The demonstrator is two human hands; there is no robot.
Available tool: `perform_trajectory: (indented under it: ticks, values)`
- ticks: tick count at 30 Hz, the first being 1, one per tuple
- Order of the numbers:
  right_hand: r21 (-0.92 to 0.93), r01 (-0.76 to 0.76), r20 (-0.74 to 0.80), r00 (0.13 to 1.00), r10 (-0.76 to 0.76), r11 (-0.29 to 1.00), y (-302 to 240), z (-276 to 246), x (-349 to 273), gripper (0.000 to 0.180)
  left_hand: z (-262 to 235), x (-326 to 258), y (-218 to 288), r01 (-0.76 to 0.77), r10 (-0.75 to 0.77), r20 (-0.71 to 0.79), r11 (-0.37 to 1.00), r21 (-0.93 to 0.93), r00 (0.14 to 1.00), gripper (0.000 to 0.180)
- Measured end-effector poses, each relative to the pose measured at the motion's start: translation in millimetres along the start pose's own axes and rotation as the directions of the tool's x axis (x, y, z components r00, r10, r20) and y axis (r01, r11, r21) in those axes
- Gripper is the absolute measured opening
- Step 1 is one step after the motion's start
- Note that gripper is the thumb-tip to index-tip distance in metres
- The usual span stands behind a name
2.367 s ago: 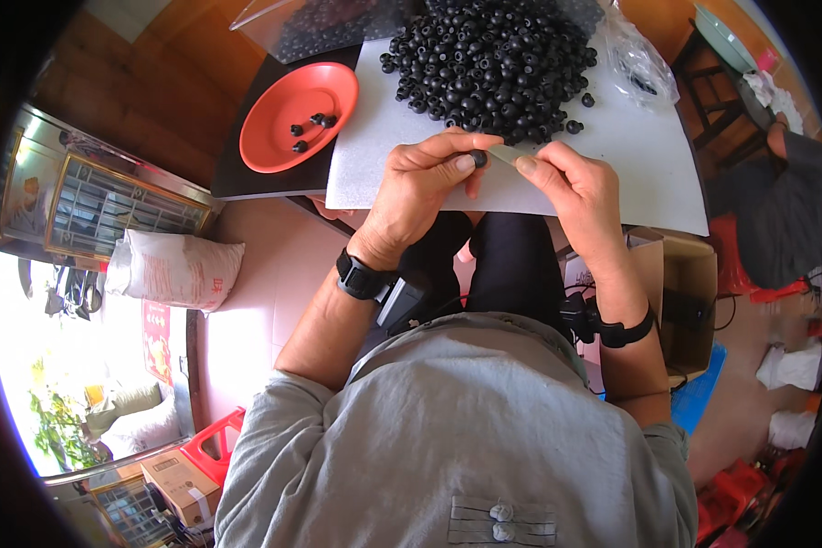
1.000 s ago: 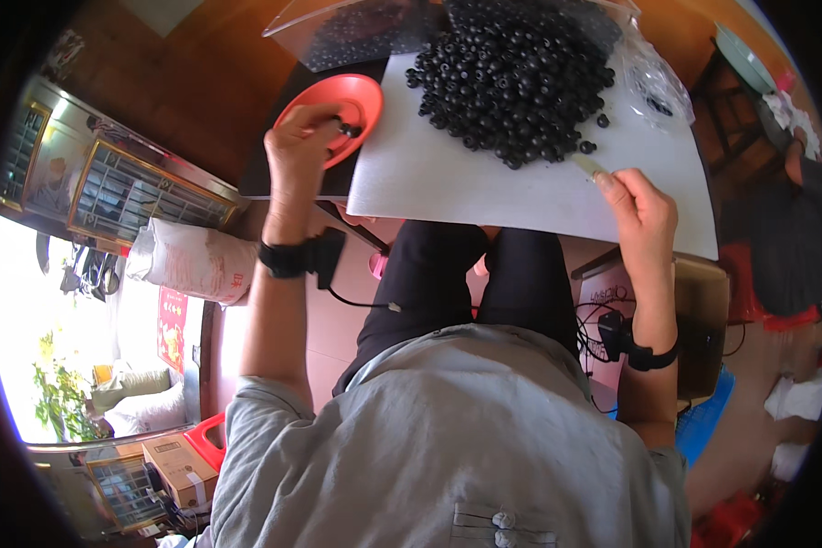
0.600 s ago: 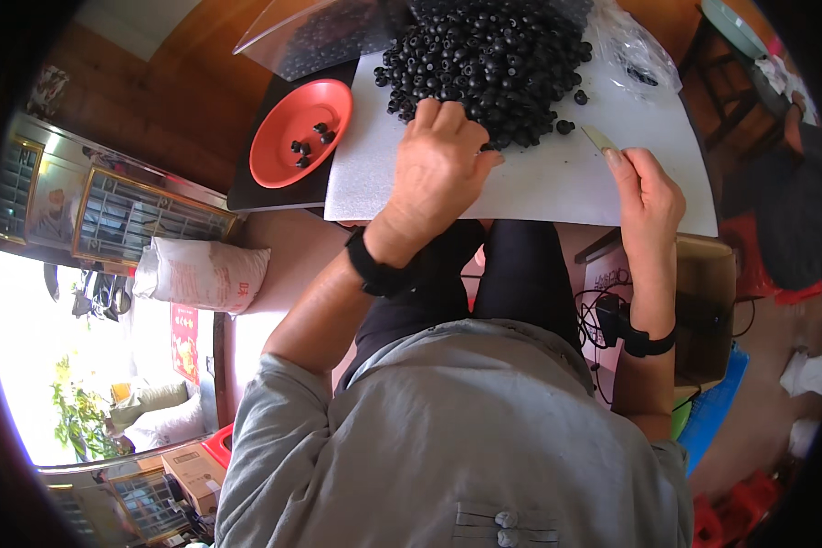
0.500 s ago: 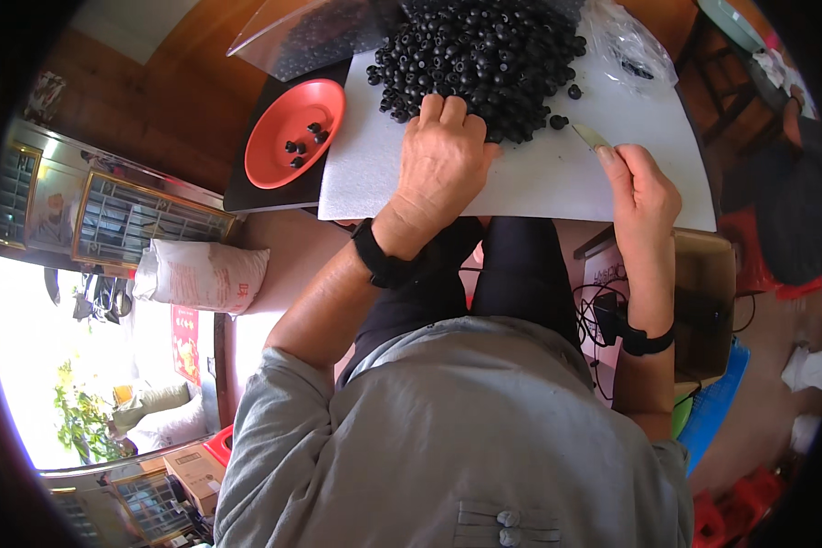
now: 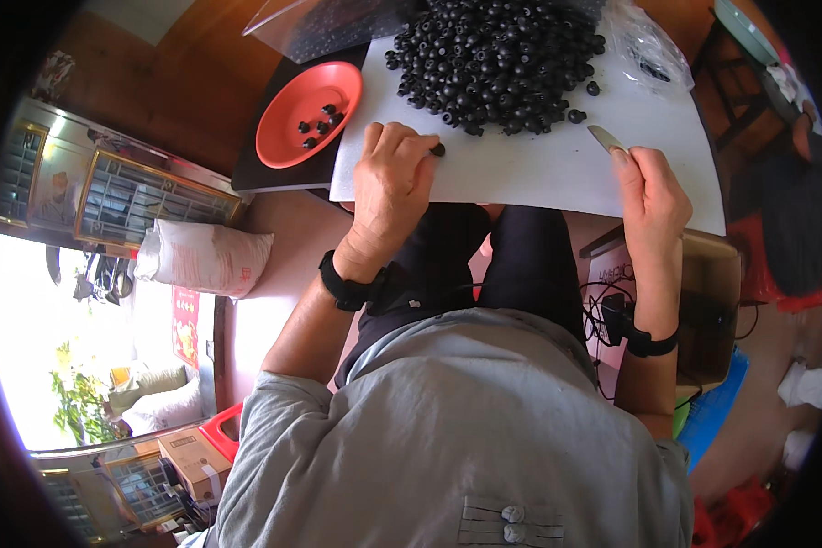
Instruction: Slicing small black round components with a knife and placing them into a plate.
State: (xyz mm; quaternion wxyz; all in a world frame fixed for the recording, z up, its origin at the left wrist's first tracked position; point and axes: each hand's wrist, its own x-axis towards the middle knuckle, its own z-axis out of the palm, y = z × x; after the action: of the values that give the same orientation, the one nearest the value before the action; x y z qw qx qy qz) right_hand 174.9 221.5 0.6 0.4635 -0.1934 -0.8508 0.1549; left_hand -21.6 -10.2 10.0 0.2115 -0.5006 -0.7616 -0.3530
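My left hand (image 5: 395, 178) is over the near left part of the white work surface (image 5: 521, 169). Its thumb and fingers pinch one small black knob-like piece (image 5: 437, 149). My right hand (image 5: 653, 192) grips a small knife (image 5: 603, 139) near the surface's right side, its short blade pointing away and to the left. Beyond both hands lies a large heap of small black knob-like pieces (image 5: 498, 64), rounded, some with a hollow end. Two stray pieces sit at the heap's right edge, close to the blade. An orange-red oval dish (image 5: 279, 137) at left holds several similar pieces.
A clear plastic bag (image 5: 648, 50) lies at the far right of the surface. Behind the dish leans a clear plastic sheet or box (image 5: 315, 27). Under the right forearm stand an open cardboard box (image 5: 711, 274) and dark cables (image 5: 603, 315). A white sack (image 5: 205, 256) rests at left.
My left hand has drawn back from the heap toward the left, now with a black piece between its fingers. The right hand still holds the knife. The whole view has shifted slightly.
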Motion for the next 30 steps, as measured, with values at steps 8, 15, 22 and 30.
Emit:
perform_trajectory:
  ticks: [8, 15, 22, 30]
  values:
    - [-0.109, -0.005, 0.054, 0.998, 0.011, 0.994, 2.3, 1.6, -4.1, 0.023, 8.2, 2.6, -0.9, 0.053, -0.05, -0.024, 0.986, 0.16, 0.998, 0.015]
    - [-0.183, 0.016, 0.046, 0.999, -0.008, 0.983, -1.2, 2.1, -6.1, 0.023, -4.9, 1.9, -10.7, 0.107, -0.109, 0.031, 0.993, 0.045, 0.994, 0.014]
    - [-0.21, 0.023, 0.046, 0.999, -0.014, 0.977, 0.3, 2.3, -4.7, 0.023, -10.2, 4.5, -25.1, -0.056, 0.062, 0.059, 0.993, -0.107, 0.996, 0.014]
    - [-0.23, 0.04, 0.042, 0.999, -0.031, 0.972, -0.4, 2.4, -4.9, 0.021, -10.3, 12.7, -15.8, 0.131, -0.13, 0.047, 0.991, -0.023, 0.99, 0.006]
